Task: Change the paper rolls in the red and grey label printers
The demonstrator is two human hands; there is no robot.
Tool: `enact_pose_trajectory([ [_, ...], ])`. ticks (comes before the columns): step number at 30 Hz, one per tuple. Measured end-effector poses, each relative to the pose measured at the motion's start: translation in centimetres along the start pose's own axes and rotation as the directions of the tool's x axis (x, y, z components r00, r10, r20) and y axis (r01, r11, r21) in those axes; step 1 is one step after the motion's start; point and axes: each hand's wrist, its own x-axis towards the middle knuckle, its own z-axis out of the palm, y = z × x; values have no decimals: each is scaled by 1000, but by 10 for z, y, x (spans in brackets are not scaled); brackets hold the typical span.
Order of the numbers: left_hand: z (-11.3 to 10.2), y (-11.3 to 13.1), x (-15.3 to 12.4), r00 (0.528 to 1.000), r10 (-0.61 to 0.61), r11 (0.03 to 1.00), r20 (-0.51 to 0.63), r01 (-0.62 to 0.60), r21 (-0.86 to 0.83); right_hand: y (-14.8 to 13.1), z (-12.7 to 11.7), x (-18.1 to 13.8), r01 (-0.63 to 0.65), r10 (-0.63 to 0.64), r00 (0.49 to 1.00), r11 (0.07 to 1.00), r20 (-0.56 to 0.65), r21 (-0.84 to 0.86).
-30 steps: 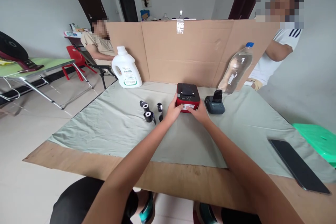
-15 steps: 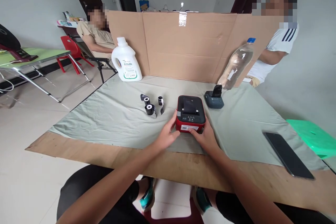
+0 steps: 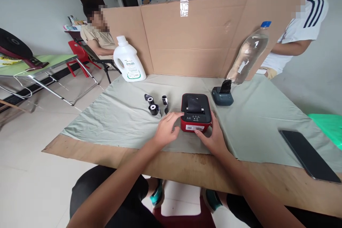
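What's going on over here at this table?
Someone has both bare hands at a red-and-black device on a cloth-covered table. The right hand lies against its right side, thumb at the front, while the left hand's fingertips are at its left edge. The device sits on the cloth. Small black rolls lie to its left; a smaller dark device sits to its right.

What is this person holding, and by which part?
The right hand holds the printer by its right side and front. The left hand has fingertips at its left edge; whether they touch is unclear.
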Motion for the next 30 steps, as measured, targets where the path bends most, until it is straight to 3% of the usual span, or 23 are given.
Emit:
enact_pose_trajectory([
  [6, 4, 1, 7, 998, -57, 993, -23, 55, -107, 7, 4, 1, 76, -77, 996, 997, -35, -28],
  [12, -7, 6, 18, 993, -110, 985, -37, 104, -140, 11, 7, 1, 65, -65, 997, 998, -27, -2],
  [17, -11, 13, 46, 980, -185, 980, 70, 190, -58, 14, 7, 1, 73, -73, 997, 997, -37, -12],
  [19, -7, 10, 59, 982, -124, 971, 145, 150, -185, 16, 6, 1, 73, -73, 997, 997, -32, -7],
  [23, -1, -3, 88, 972, -24, 849, 234, 144, -509, 17, 3, 1, 38, -38, 999, 998, 13, 45],
  [26, -1, -8, 113, 936, -19, 929, 352, 146, -339, 15, 1, 1, 1, -4, 999, 998, 39, 70],
  [28, -1, -6, 129, 896, -28, 992, 444, 79, -97, 13, 0, 1, -10, 7, 999, 997, 43, 71],
  [30, 2, -1, 143, 846, -61, 988, 530, -24, 151, 12, 0, 1, -8, 5, 999, 998, 41, 66],
])
